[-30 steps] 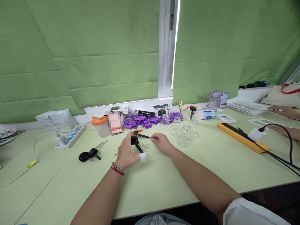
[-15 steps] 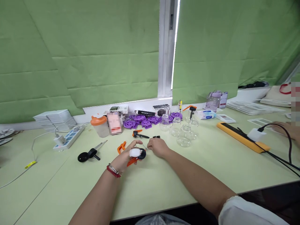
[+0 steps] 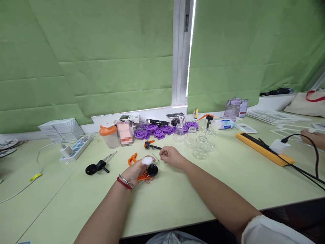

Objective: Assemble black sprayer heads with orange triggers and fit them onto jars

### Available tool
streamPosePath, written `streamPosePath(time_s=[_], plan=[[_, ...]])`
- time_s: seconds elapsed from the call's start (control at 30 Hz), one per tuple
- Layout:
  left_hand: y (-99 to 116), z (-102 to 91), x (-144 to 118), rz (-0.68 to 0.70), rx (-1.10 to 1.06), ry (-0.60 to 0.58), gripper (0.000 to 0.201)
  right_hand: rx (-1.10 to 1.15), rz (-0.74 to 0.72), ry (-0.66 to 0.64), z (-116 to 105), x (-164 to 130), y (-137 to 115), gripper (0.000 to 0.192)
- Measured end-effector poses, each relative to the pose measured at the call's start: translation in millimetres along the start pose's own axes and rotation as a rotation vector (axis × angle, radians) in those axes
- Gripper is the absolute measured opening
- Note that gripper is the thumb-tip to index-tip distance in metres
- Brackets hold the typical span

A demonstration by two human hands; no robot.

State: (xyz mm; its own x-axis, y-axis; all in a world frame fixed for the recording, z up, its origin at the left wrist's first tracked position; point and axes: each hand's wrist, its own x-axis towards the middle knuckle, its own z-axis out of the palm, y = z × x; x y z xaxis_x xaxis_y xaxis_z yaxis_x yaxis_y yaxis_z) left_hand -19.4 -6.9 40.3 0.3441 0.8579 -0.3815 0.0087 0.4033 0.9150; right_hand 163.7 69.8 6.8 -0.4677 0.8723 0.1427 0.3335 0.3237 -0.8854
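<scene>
My left hand (image 3: 138, 171), with a white bandage on one finger and a red bracelet at the wrist, grips a black and orange pump gun (image 3: 149, 172) just above the light green table (image 3: 177, 200). My right hand (image 3: 171, 156) hovers close to the right of it with fingers pinched together; whatever small part is between them is too small to make out. A thin metal pin (image 3: 155, 157) lies on the table between the hands. An orange clip piece (image 3: 132, 158) rests left of my left hand.
Another black and orange pump gun (image 3: 150, 146) lies behind the hands. Further back are purple discs (image 3: 152, 131), several clear glass cups (image 3: 196, 142), a jar with an orange lid (image 3: 108, 136), a black suction tool (image 3: 98, 166), a power strip (image 3: 74, 149), an orange strip (image 3: 264, 149) and another person's hand (image 3: 315, 137).
My left hand has drawn the pump gun back toward me and turned it over. My right hand has closed into a pinch and stayed near the same spot.
</scene>
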Motion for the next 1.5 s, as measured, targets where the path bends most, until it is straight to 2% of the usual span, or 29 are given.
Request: streamPosePath(time_s=[0.07,0.13,0.3,0.43,0.7,1.27,1.5], plan=[[-0.7,-0.6,0.9,0.009,0.006,-0.004,0.051,0.28,0.047,-0.037,2.7,-2.9,-6.9,0.013],[-1.5,-0.7,1.7,0.031,0.015,-0.014,0.051,0.447,0.052,-0.095,4.6,-6.6,-14.3,0.019],[-2.4,0.1,3.1,0.044,0.014,-0.029,0.045,0.56,-0.005,-0.213,4.7,-13.2,-24.5,0.032],[-2.3,1.5,3.4,0.027,0.015,-0.019,0.04,0.511,-0.035,-0.219,4.9,-13.4,-25.3,0.023],[0.2,4.2,3.3,0.021,0.031,0.018,0.041,0.324,-0.157,-0.235,8.0,-12.6,-27.3,0.007],[-1.9,2.7,4.2,0.028,0.046,0.003,0.042,0.233,-0.188,-0.255,5.8,-13.4,-27.2,0.007],[1.2,6.4,1.8,0.019,0.071,0.004,0.037,-0.018,-0.353,-0.248,-1.4,-16.5,-33.2,0.016]])
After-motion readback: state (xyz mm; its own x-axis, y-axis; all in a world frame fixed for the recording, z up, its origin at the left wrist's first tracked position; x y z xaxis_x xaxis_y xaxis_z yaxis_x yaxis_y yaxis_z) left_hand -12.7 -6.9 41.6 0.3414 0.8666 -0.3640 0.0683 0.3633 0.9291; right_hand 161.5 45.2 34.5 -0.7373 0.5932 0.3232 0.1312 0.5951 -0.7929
